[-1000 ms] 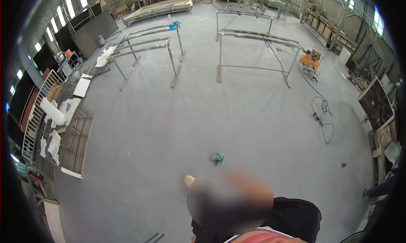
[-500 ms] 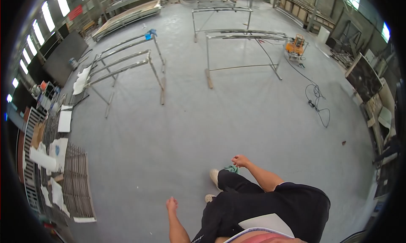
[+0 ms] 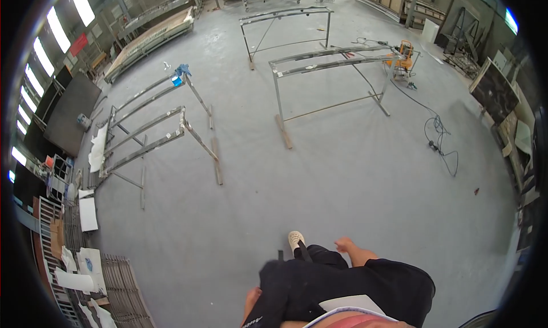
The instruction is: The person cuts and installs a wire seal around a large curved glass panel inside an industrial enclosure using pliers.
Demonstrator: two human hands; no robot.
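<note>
Seen from above, a person on a grey concrete floor (image 3: 342, 174). The right hand (image 3: 344, 245) hangs just beside the black trousers (image 3: 342, 282), near a pale shoe (image 3: 295, 238); whether its fingers are closed cannot be told. The left hand is hidden behind the trousers. Steel frames (image 3: 334, 65) stand well apart.

Even daylight enters through tall windows (image 3: 43, 51) at upper left, blown out to white. The grey concrete floor (image 3: 342, 174) carries only faint, soft shadows. Fisheye bending curves the edges inside a black vignette; the right hand (image 3: 344, 245), lower centre, looks slightly soft.
</note>
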